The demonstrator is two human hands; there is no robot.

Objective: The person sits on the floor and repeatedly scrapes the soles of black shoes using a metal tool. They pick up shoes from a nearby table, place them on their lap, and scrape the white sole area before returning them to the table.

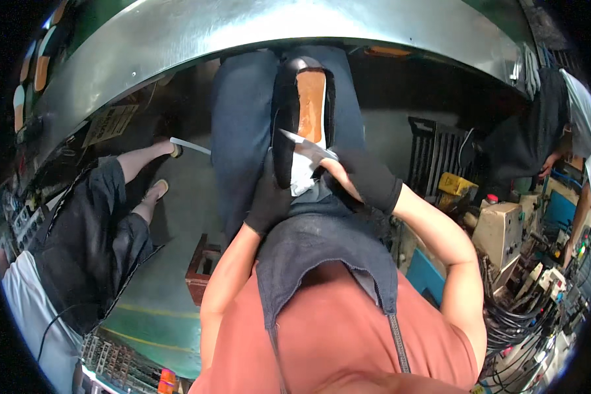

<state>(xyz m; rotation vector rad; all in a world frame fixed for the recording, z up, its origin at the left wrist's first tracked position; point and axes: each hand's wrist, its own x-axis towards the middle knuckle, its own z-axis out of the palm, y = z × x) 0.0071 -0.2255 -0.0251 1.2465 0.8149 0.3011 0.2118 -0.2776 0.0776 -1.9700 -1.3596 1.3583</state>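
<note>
A black shoe [284, 125] lies across my lap with its toe pointing away from me. Its opening shows a tan insole [310, 105] and white material [302, 172] toward the near end. My left hand [270, 197], in a dark glove, is closed around the shoe's near left side. In my right hand [368, 178], also gloved but with bare skin showing at the fingers, is a knife [308, 143]. Its pointed silver blade lies over the shoe opening, tip to the left. The knife's handle is hidden in the hand.
A curved-looking metal bench [269, 26] spans the far side. To the left sits a person in dark clothing [98, 230], and another person [545, 138] is at the right. Machinery with cables [505, 230] and a black slatted crate [427, 157] are on my right.
</note>
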